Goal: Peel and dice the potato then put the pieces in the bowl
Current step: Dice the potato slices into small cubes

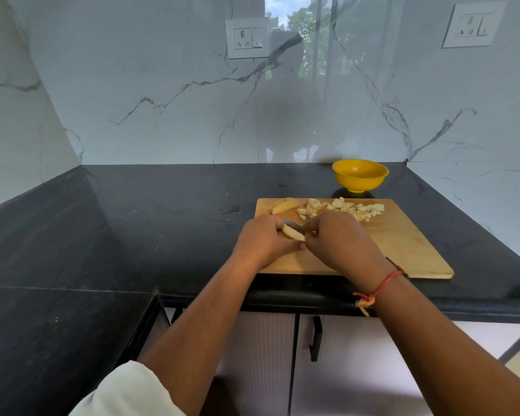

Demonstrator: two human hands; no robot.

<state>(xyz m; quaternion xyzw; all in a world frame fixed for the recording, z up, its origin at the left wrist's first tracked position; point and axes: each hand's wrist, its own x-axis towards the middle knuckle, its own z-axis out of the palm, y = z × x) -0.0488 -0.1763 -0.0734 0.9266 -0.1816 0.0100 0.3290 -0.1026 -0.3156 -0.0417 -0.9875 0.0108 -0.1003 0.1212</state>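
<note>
A wooden cutting board (pixel 403 247) lies on the black counter. My left hand (pixel 264 240) holds a pale peeled potato slice (pixel 293 232) on the board's left part. My right hand (pixel 339 238) grips a knife (pixel 293 223); its blade shows between the hands, over the slice, and the handle is hidden in my fist. A pile of diced potato pieces (pixel 345 208) lies at the board's far edge. Another potato slice (pixel 284 205) rests at the far left corner. The yellow bowl (pixel 360 174) stands just behind the board.
The black counter (pixel 162 223) runs in an L along marble walls, with a front edge just below the board. Wall sockets (pixel 247 37) sit high on the back wall. Cabinet doors with a black handle (pixel 315 337) are under the counter.
</note>
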